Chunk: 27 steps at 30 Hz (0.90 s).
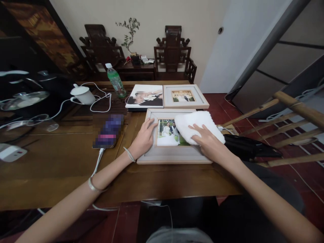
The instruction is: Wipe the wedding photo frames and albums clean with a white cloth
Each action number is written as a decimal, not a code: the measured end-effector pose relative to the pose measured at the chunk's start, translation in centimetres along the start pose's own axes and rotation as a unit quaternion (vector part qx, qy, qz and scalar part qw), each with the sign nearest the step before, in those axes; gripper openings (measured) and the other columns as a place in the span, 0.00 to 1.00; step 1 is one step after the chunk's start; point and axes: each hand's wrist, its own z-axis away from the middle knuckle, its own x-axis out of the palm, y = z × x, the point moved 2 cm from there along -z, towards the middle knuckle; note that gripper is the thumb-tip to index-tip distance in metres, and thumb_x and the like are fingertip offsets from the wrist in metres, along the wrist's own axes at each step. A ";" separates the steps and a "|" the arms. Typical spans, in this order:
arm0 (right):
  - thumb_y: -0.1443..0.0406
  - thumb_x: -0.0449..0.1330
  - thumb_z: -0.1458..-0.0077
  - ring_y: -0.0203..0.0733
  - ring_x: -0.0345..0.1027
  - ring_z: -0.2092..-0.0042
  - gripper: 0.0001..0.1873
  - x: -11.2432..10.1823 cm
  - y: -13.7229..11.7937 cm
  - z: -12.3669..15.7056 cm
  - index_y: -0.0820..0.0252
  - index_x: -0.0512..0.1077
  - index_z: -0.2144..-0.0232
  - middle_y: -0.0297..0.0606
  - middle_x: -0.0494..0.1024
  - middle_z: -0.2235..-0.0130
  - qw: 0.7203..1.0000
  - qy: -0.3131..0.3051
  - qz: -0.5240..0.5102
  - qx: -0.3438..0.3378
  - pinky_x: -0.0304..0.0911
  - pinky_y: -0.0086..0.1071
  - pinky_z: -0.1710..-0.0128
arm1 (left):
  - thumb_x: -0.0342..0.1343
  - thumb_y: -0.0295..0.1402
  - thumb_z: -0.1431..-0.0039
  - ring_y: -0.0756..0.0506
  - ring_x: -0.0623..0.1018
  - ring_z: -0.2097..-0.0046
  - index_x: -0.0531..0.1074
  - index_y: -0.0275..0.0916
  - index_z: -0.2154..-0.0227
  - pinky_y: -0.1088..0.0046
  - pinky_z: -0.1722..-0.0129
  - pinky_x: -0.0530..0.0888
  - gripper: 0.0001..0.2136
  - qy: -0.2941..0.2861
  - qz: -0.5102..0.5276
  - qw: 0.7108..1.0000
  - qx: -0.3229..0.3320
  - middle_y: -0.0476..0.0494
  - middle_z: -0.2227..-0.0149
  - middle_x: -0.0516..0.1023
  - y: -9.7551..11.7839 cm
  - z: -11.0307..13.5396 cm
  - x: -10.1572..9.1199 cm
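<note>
A light-wood picture frame (174, 157) with a wide pale border lies flat near the table's front edge. Inside it a photo (167, 133) shows a couple in wedding clothes on grass. My left hand (144, 140) grips the left side of this frame, fingertips on its border. Under my right hand (206, 140) is a fluffy white cloth (194, 119), pressed on the frame's right part with the fingers somewhat spread. The cloth hides the upper right of the photo and the frame's right corner.
Behind lie another framed photo (205, 101) and a photo panel (144, 90) on a stack. To the left are a charging phone (108, 131), a green-labelled bottle (115, 81), a white lidded cup (83, 94), cables and a plastic cup (52, 125). A wooden chair (298, 109) stands right.
</note>
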 end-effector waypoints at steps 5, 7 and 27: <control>0.86 0.47 0.63 0.57 0.51 0.36 0.30 0.6 -0.3 0.2 0.62 0.72 0.61 0.51 0.66 0.40 1.000 0.022 -0.015 0.010 0.53 0.59 0.41 | 0.43 0.24 0.43 0.38 0.50 0.32 0.55 0.34 0.38 0.51 0.35 0.51 0.27 -0.050 0.011 0.999 0.004 0.35 0.34 0.54 0.2 0.2 -0.4; 0.86 0.47 0.62 0.56 0.51 0.36 0.30 0.7 -0.1 0.2 0.62 0.71 0.60 0.51 0.66 0.40 0.999 0.033 -0.027 0.020 0.53 0.58 0.40 | 0.43 0.26 0.41 0.38 0.51 0.33 0.59 0.35 0.40 0.51 0.35 0.52 0.24 -0.042 0.014 0.999 -0.002 0.36 0.35 0.56 0.0 0.3 -0.3; 0.76 0.49 0.41 0.52 0.50 0.35 0.17 3.8 -2.4 -14.6 0.64 0.71 0.53 0.50 0.65 0.39 0.993 -0.039 0.075 -0.079 0.49 0.52 0.39 | 0.42 0.15 0.50 0.41 0.68 0.41 0.71 0.35 0.53 0.54 0.40 0.64 0.24 0.036 0.049 0.996 0.059 0.37 0.47 0.72 -0.8 0.4 0.1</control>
